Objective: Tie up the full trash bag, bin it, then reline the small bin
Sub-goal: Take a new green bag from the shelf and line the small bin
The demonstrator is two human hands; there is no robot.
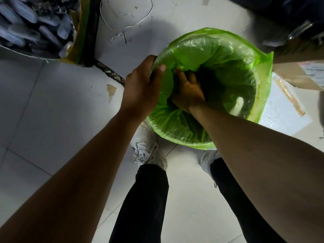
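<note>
My left hand (142, 86) grips the green bin liner (228, 55) at the rim; my right hand (188, 91) presses inside, fingers hidden, state undetermined.

Bin (252, 95), small, round: one. Green liner bag (201, 55) draped over its rim: one. Hands: two, the left hand (140, 85) at the rim and the right hand (188, 92) down inside the bag. White shoes: two, left shoe (149, 151) and right shoe (207, 159). Cardboard boxes (298, 67) at the right edge: one, possibly two; the view is dim there. Loose wire loop (126, 16) on the floor: one.
</note>
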